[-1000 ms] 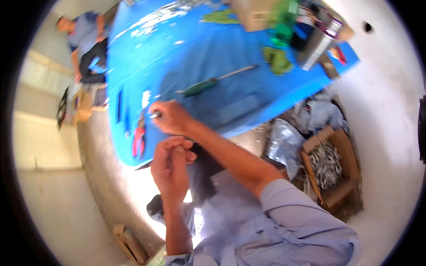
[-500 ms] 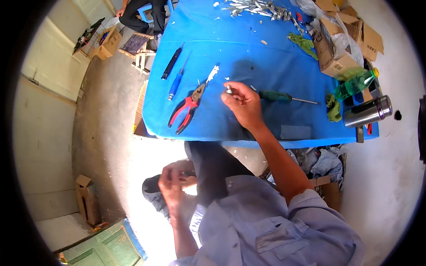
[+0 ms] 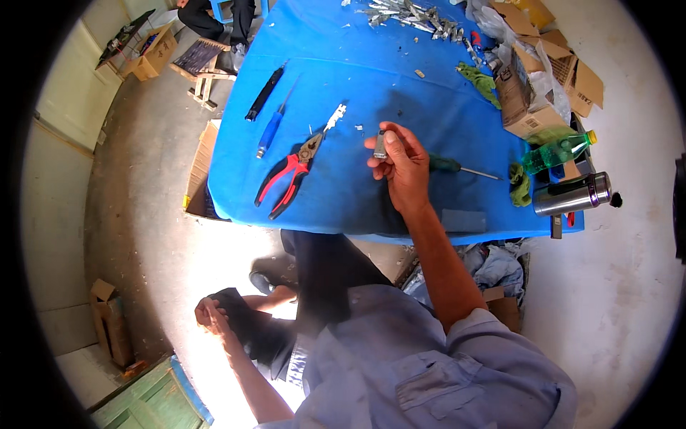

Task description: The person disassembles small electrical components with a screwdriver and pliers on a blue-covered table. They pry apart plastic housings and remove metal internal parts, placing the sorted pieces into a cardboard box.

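Note:
Above the blue-covered table, my right hand is closed on a small grey metal block, pinched between thumb and fingers. Behind that hand lies a green-handled screwdriver, partly hidden. To its left rest red-and-black pliers, a blue-handled screwdriver and a slim black tool. Small white bits lie by the plier jaws. My left hand is off the table, low on the left beside my knee. Its fingers are curled; whether anything is in them is hidden.
A pile of thin metal pieces lies at the far edge. On the right are open cardboard boxes, a green bottle, a steel flask and green cloths. Another person sits at the far left.
My right hand has shifted slightly right and turned, so the block's flat side shows. My left hand has swung left and down, away from my lap. The view has shifted a little.

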Tool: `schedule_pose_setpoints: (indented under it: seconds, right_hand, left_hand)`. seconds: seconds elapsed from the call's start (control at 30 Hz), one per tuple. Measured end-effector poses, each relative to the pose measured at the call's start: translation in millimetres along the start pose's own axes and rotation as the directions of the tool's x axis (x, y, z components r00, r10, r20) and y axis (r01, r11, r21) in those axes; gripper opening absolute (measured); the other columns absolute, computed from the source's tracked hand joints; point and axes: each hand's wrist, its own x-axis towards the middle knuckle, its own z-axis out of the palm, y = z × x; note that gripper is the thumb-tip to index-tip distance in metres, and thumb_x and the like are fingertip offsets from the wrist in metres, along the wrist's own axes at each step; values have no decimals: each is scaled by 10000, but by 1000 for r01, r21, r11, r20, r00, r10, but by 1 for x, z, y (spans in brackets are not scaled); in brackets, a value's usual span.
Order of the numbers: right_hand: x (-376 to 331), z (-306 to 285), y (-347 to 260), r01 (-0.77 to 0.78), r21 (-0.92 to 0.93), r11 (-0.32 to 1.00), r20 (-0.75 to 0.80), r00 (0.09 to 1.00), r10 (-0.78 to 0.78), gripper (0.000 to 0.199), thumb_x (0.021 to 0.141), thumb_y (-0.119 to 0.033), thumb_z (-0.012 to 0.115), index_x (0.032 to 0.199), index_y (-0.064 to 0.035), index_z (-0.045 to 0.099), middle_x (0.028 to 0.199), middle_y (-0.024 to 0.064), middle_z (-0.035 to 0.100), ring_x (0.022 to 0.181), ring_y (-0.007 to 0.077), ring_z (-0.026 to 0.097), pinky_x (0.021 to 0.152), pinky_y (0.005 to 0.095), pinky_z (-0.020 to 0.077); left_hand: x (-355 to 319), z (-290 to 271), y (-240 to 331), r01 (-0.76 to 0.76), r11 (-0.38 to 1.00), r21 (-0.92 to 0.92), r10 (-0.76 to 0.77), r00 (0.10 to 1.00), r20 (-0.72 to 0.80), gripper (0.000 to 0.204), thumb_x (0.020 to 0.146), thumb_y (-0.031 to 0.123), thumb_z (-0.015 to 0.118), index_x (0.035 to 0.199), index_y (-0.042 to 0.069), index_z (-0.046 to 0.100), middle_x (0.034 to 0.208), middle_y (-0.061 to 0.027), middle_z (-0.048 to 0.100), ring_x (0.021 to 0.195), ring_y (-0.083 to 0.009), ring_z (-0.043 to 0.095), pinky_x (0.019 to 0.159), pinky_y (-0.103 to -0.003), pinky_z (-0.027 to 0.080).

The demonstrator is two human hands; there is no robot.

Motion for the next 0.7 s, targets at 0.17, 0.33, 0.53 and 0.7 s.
schedule_pose_setpoints:
  seconds: [0.17,0.33,0.53,0.7]
  right_hand:
    - [1,0,5,2,13,1000,-4,1000,-2,310,1070,-300,623,1251,-51,655,996,124,758,683,117,672,560,264,523]
    - [1,0,7,34,-4,999,7,999,-34,281,1110,-257,538,1272,-58,653,1016,132,764,682,127,679,566,268,540]
    - [-1,3,7,33,-38,999,34,999,-32,273,1103,-213,511,1279,-49,639,1047,153,759,708,148,689,582,284,549]
    - [0,3,6,20,-43,999,32,999,-19,258,1090,-174,497,1272,-47,631,1055,159,757,711,157,690,584,288,549]
  left_hand:
    - [7,3,-16,-72,997,35,71,997,2,333,1017,303,635,1132,-9,643,885,-66,690,620,-77,562,509,-210,449]
    - [3,9,-14,-107,991,78,107,994,8,341,1010,305,646,1128,-15,641,875,-72,692,602,-83,560,494,-219,460]
    - [5,5,-22,-140,988,68,143,989,-34,311,998,274,649,1087,-23,651,832,-78,692,574,-91,559,475,-224,462]
    - [12,1,-35,-188,976,109,193,981,-34,291,996,261,647,1074,-19,655,826,-78,692,571,-95,563,471,-230,464]
